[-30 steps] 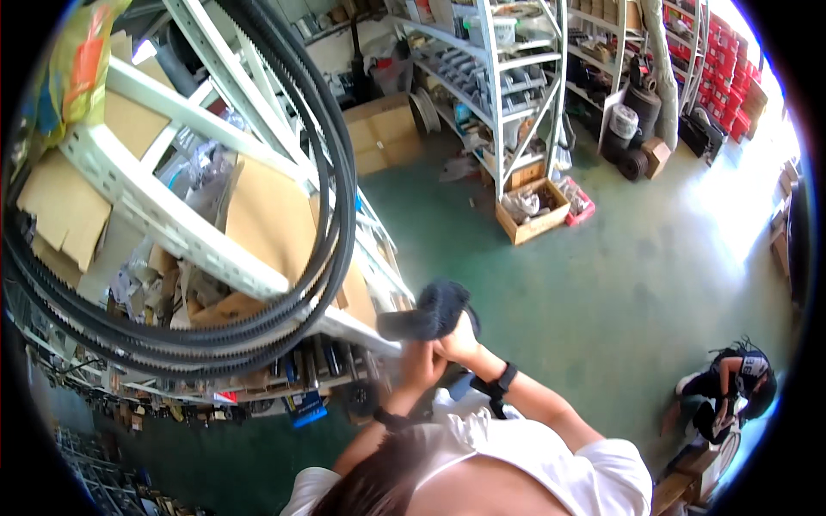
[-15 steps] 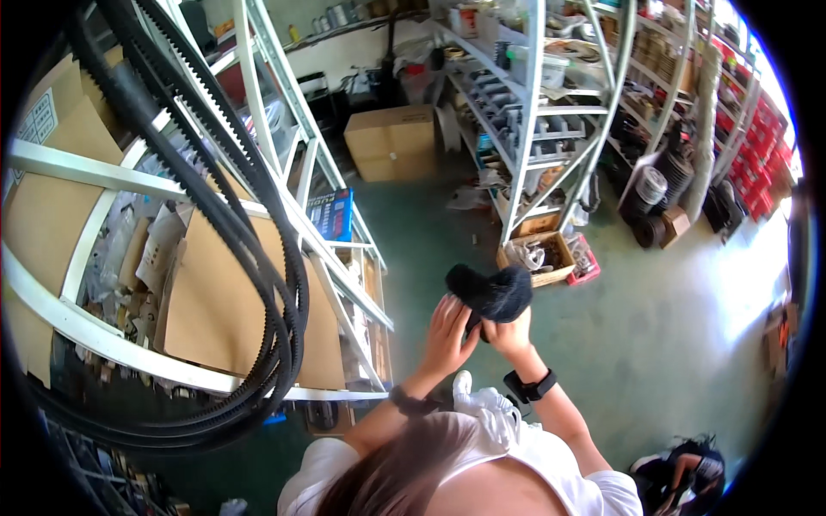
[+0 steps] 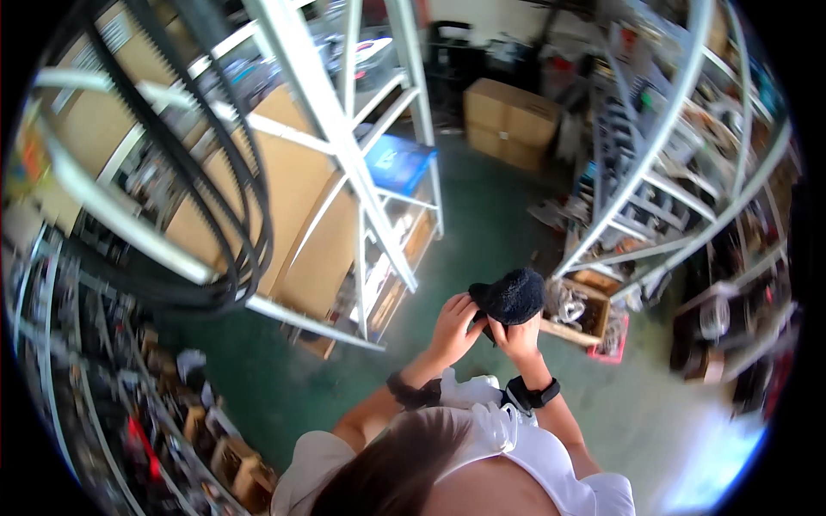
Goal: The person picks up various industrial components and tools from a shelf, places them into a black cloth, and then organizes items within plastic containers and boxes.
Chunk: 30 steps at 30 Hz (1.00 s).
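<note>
A black, fuzzy, soft-looking thing, with a rounded bulge on its right and a narrower lobe on its left, is up in front of my chest. I cannot make out its exact kind. My left hand grips its left side, fingers curled against it. From below, my right hand closes round it under the bulge. The two hands almost meet, and a small dark part of the thing hangs down between them. Dark bands circle both my wrists.
A white metal rack with cardboard and a blue box stands at left, black toothed belts hanging from it. Another loaded rack rises at right, a crate of parts at its foot. A large carton is farther back.
My view has turned left, so racks and carton have slid right in the picture and shelves at lower left show more. Both hands keep hold of the black fuzzy thing, its bulge now tilted upward.
</note>
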Tool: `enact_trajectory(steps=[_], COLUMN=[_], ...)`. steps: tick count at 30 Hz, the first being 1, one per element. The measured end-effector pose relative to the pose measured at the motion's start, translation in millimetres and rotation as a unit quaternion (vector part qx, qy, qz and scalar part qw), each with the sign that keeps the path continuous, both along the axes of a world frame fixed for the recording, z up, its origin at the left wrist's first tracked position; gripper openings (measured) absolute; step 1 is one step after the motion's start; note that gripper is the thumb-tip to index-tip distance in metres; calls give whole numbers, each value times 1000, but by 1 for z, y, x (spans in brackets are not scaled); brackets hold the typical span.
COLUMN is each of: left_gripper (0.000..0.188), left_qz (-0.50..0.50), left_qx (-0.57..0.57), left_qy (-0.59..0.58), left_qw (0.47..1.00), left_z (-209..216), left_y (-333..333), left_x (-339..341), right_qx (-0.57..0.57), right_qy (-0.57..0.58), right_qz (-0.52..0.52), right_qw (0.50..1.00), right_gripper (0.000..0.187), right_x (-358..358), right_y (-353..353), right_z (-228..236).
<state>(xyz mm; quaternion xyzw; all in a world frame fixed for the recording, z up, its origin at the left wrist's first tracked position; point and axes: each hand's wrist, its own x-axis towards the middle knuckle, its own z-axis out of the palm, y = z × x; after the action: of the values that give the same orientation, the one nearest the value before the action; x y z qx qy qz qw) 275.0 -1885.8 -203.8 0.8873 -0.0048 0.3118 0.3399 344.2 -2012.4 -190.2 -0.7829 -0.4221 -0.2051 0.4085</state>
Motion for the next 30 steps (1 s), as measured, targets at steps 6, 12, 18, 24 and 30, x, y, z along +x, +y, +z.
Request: enact_trajectory(steps=[6,12,18,24,30], left_gripper=[26,23,24,25,24], left_qz=[152,387,436,462,509], left_qx=[-69,-47,-23,-51,-36], left_qy=[50,38,45,46,0], left_qw=[985,920,898,884,860], left_z=[22,27,26,22,45], left_y=[-29,-52,-66,-64,-51], left_x=[-55,-140,-196,-242,-308], right_qx=[-29,0,25,-10,-31], right_qy=[49,141,134,131,204], right_qz=[217,453,539,588,619], right_qw=[975,880,831,798,758], right_gripper=[25,31,33,29,33], right_x=[1,-53,-101,-147,-202], right_y=[13,52,61,84,106], right_z=[-14,-25,-35,-47,-48])
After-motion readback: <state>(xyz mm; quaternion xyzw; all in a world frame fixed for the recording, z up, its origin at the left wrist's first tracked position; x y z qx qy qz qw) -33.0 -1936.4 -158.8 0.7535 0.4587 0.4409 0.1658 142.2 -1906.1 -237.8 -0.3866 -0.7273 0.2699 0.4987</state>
